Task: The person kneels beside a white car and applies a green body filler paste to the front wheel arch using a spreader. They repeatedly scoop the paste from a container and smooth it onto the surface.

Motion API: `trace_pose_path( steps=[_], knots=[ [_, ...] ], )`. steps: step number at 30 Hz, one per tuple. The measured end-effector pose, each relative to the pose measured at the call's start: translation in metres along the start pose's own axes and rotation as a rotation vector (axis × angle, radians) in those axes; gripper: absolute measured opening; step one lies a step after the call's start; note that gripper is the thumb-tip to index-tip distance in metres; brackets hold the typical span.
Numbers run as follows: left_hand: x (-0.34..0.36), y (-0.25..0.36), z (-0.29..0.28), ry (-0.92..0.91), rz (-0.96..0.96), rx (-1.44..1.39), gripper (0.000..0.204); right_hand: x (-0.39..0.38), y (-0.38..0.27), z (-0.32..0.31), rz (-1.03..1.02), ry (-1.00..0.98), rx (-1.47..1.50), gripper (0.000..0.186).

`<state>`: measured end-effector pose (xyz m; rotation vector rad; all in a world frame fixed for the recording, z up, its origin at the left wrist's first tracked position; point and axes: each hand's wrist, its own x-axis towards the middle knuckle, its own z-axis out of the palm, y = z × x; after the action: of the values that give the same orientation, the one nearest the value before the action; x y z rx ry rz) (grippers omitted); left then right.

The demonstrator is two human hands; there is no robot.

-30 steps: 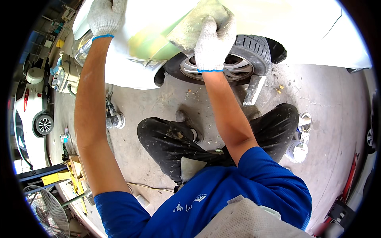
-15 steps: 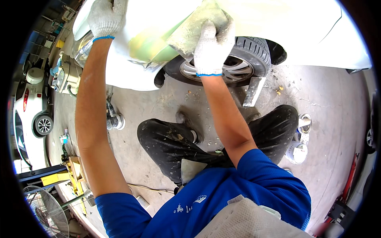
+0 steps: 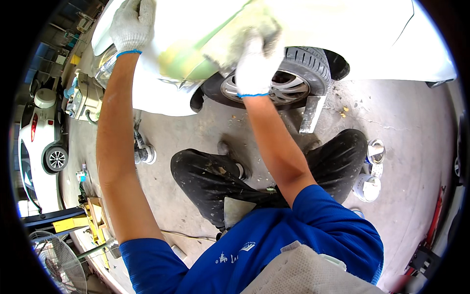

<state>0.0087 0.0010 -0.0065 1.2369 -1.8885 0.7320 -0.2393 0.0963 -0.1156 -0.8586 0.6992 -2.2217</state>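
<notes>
A white car's body panel [image 3: 188, 29] runs across the top, with yellow-green and pale filler patches above the front wheel arch. My right hand [image 3: 259, 63], in a white knit glove, presses a worn, grey-beige sheet that looks like sandpaper [image 3: 223, 49] against the patched area. Motion smears that hand and the sheet. Farther left, my left hand [image 3: 132, 27], also gloved, rests on the car near the headlight [image 3: 104, 61], fingers stretched out and holding nothing. The fingertips run to the frame's upper edge. Below my right hand is the front wheel [image 3: 279, 81].
A flat scraped strip [image 3: 312, 113] leans by the tyre. Two cans [image 3: 367, 188] stand beside my right knee. A round power sander [image 3: 146, 154] lies on the floor at left, with a fan [image 3: 58, 259] at lower left. Another white car [image 3: 41, 142] is parked far left.
My right hand and the sheet have shifted slightly left along the panel, now blurred. The left hand stays at nearly the same spot on the car.
</notes>
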Motion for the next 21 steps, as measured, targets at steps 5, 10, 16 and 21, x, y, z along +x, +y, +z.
trace_pose_path(
  steps=[5,10,16,21],
  knots=[
    [0.0,0.001,0.001,0.008,-0.002,0.015,0.043,0.03,0.0,0.002,-0.035,0.19,-0.005,0.039],
    [0.001,0.001,0.0,0.011,0.024,0.018,0.043,0.03,0.004,-0.001,-0.087,0.146,-0.025,0.04],
    [0.0,-0.003,-0.001,0.0,0.015,0.04,0.043,0.03,0.0,-0.002,-0.081,0.125,-0.026,0.041],
    [0.001,-0.008,0.001,-0.005,0.023,0.037,0.043,0.021,0.003,0.004,-0.059,0.071,-0.037,0.041]
  ],
)
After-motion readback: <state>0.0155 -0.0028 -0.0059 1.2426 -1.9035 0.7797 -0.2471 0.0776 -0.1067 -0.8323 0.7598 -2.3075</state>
